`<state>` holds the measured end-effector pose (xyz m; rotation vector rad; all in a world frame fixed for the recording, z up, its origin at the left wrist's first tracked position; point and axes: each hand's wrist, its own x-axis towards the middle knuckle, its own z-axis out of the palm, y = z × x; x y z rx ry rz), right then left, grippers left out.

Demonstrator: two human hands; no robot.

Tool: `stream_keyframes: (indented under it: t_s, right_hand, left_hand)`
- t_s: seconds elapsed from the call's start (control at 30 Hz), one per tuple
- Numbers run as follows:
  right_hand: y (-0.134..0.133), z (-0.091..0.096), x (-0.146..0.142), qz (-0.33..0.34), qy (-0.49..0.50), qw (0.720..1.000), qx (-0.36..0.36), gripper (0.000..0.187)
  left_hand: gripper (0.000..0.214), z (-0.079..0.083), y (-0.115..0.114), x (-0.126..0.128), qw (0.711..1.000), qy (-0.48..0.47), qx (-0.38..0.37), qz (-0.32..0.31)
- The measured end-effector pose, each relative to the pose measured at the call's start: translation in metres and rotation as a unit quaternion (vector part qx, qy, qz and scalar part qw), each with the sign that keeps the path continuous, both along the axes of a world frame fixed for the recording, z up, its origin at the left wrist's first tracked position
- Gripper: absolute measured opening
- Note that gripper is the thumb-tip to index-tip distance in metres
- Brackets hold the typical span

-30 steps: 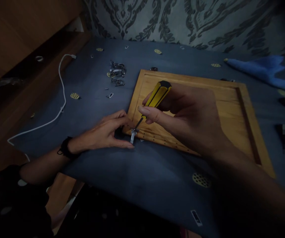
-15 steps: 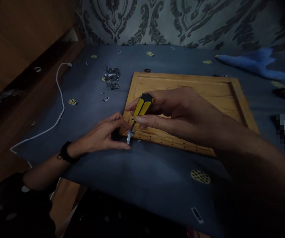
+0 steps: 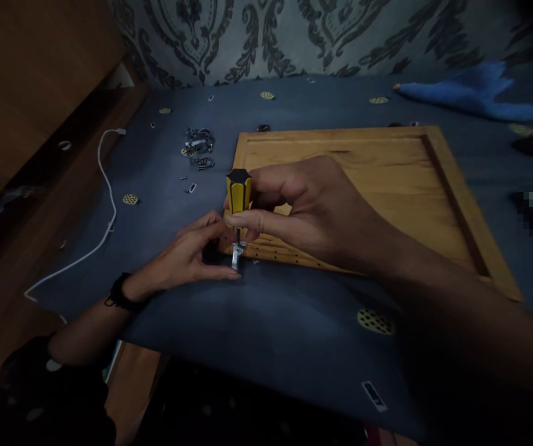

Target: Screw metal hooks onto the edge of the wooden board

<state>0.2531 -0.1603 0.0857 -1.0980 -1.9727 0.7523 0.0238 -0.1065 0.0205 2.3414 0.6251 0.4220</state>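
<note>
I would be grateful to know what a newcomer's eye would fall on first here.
Probably the yellow-and-black screwdriver, upright in the right hand, its shaft reaching down to a silver metal piece at the near left corner of the wooden panel. The left hand is beside that corner, its thumb by the metal piece. Next might come the bright blue plush-looking thing, beyond the panel at the upper right.
</note>
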Motion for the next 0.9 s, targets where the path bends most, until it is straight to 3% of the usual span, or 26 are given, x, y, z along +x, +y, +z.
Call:
stream_keyframes:
  t_s: [0.5, 0.6, 0.67, 0.77, 0.83, 0.9]
  right_hand:
    - [-0.001, 0.001, -0.001, -0.014, -0.025, 0.999, 0.017, 0.019]
    - [-0.002, 0.005, -0.003, -0.008, 0.011, 1.0, 0.013, 0.018]
    - [-0.003, 0.01, -0.003, -0.042, 0.1, 0.994, 0.019, 0.019]
    - [-0.001, 0.017, 0.001, -0.134, 0.226, 0.964, 0.042, 0.025]
    - [0.005, 0.015, 0.01, -0.188, 0.223, 0.956, 0.041, 0.032]
    - [0.016, 0.004, 0.02, -0.192, 0.112, 0.975, -0.027, 0.035]
  left_hand:
    - [0.056, 0.001, 0.0, 0.001, 1.0, 0.007, -0.012, 0.001]
    - [0.053, 0.001, 0.0, 0.0, 1.0, 0.003, -0.018, -0.001]
    - [0.051, 0.002, 0.0, 0.001, 1.0, 0.0, -0.025, -0.002]
    - [0.049, 0.003, -0.001, 0.002, 0.999, -0.014, -0.041, -0.008]
    - [0.048, 0.003, -0.002, 0.003, 0.999, -0.02, -0.045, -0.01]
    - [0.048, 0.003, -0.002, 0.003, 0.999, -0.018, -0.047, -0.012]
